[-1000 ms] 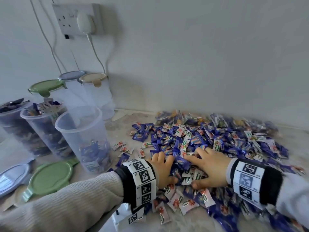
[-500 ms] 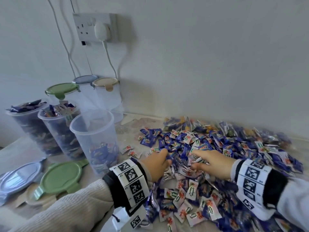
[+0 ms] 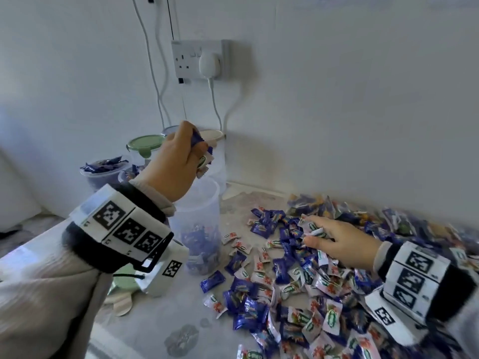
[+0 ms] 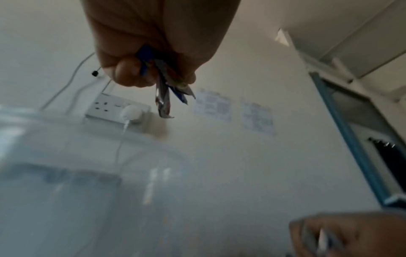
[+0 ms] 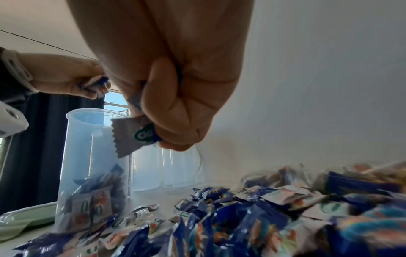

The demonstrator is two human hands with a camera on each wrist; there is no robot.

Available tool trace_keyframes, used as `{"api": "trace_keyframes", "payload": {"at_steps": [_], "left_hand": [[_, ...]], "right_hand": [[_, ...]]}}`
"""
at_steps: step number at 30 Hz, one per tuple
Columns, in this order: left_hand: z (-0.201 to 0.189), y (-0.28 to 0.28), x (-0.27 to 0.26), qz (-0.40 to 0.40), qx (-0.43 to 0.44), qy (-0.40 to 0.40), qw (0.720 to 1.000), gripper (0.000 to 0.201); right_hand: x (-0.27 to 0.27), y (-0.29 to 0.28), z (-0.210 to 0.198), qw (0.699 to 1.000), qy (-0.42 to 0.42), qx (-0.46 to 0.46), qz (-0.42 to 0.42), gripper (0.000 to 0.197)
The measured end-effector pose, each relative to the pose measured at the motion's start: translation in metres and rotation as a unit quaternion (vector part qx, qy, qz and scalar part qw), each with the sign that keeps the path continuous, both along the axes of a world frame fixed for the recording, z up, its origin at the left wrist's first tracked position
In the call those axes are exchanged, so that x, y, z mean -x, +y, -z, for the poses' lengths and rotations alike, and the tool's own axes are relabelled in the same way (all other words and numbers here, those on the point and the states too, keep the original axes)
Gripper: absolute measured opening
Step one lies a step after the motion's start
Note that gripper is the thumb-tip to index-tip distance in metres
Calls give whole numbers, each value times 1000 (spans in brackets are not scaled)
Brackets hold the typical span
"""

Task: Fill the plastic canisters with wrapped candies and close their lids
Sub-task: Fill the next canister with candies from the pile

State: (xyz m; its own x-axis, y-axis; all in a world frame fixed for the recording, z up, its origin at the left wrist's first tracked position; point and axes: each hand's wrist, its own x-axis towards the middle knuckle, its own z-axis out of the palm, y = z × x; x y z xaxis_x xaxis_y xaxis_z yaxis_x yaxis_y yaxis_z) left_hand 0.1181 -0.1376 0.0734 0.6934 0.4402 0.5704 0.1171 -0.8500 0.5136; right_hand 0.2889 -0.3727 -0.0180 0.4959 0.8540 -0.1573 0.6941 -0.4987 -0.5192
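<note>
My left hand (image 3: 186,156) (image 4: 153,73) is raised above the open clear canister (image 3: 199,224) (image 5: 94,156) and grips a small bunch of wrapped candies (image 3: 204,158) (image 4: 169,93). The canister stands upright with a low layer of candies at its bottom. My right hand (image 3: 324,235) (image 5: 167,113) is low over the big pile of blue and white wrapped candies (image 3: 324,281) (image 5: 263,217) and holds a few candies (image 5: 136,137) in its curled fingers.
Two full open canisters (image 3: 103,169) stand left of the open one. Behind are closed canisters with a green lid (image 3: 145,143) and a beige lid (image 3: 211,134). A loose green lid (image 5: 24,219) lies on the counter. A wall socket (image 3: 199,59) with cables is above.
My left hand has lifted from the pile with candies and swung left and up over the open canister. My right hand has closed round a few candies at the pile.
</note>
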Motion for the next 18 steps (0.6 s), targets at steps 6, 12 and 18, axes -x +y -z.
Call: {"api": "trace_keyframes", "payload": {"at_steps": [6,12,18], "left_hand": [[45,26,15,-42,-47,151,987,17],[68,15,33,-53,-22,83,995,62],[92,10,37,-85,120,-10,989,85]], "right_hand": [[4,25,-13,1000,9,-24,-14,69],[14,71,-54,984,16,-163,-73,28],[40,141,-94,957,6,-246,-156,34]]}}
